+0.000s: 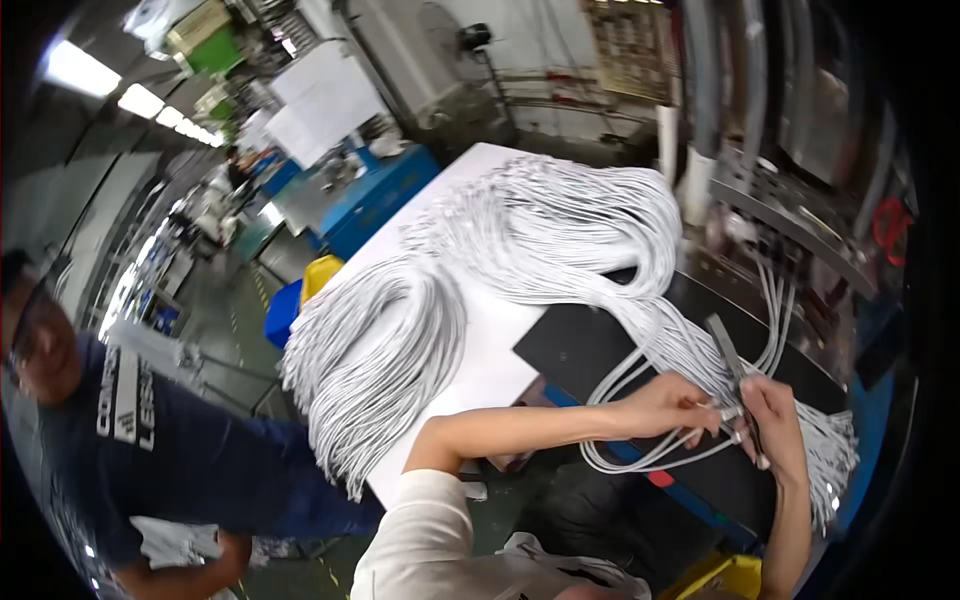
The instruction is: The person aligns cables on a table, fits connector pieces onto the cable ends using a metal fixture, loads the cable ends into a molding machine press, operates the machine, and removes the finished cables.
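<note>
My left hand (672, 408) is closed, its fingers pinched on the ends of white cables (640, 362) that loop round beside it. Close to its right, my right hand (776, 420) is closed round a long, flat grey bar (726, 345) that slants up and away from the fingers. Small whitish cable ends lie between the two hands; their exact shape is too small to tell. Beneath both hands is a black work surface (690, 480), with more white cables running across it to a fanned bunch (828, 460) at the right.
Two large bundles of white cable, one far (560, 215) and one nearer (380, 340), lie on a white table (500, 375). A machine with a metal bar (790, 230) stands at the right. Another person (190, 450) is at the left. Yellow (322, 272) and blue bins (284, 315) stand beyond the table.
</note>
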Motion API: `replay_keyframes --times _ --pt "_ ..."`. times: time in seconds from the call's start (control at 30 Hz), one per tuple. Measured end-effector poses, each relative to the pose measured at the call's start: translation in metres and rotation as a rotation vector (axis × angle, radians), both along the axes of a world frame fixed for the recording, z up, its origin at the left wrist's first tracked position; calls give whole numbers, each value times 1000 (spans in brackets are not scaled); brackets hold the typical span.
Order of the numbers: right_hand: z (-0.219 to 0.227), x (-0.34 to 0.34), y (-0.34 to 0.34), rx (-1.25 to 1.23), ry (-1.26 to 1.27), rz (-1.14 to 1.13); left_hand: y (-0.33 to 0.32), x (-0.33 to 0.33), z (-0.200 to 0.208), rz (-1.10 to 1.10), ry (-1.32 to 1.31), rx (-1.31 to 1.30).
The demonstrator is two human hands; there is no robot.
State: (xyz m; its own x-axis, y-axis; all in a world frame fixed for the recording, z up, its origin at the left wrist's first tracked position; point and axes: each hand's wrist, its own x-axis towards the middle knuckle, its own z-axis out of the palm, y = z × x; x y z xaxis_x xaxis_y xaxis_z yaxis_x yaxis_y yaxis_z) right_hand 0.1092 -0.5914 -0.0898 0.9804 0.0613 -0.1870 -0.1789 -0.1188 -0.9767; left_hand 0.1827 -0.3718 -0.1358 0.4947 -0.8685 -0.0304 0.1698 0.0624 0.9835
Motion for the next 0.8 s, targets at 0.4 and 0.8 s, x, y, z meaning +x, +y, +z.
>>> replay_keyframes --times 0.4,0.8 --pt "-31 16 4 78 9 -149 1 8 -21 32 62 -161" --pt "-30 15 -16 65 -109 149 7 1 -2 238 248 -125"
